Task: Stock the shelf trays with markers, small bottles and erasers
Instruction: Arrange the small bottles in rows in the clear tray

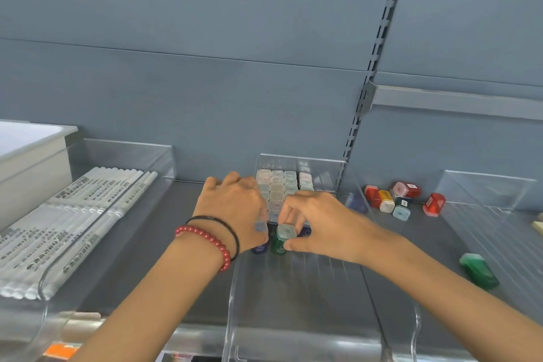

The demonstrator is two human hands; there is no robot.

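My right hand (316, 220) pinched a green bottle (278, 245) in the clear tray (293, 300); my left hand (232, 206) curled its grip round a blue bottle (259, 248) just left of it.

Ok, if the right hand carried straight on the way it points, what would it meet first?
Probably the left hand, just beyond the right hand's fingers above the clear tray; depth is unclear.

No text can be read. Dark print is seen along the barrels of the white markers (97, 200) in the left tray (164, 156), too blurred to be made out. A small square code label is carried by a red bottle (412, 189) on the shelf (182, 229). Pale, illegible marks are borne by the blue bottle (260, 248) and the green bottle (277, 245).
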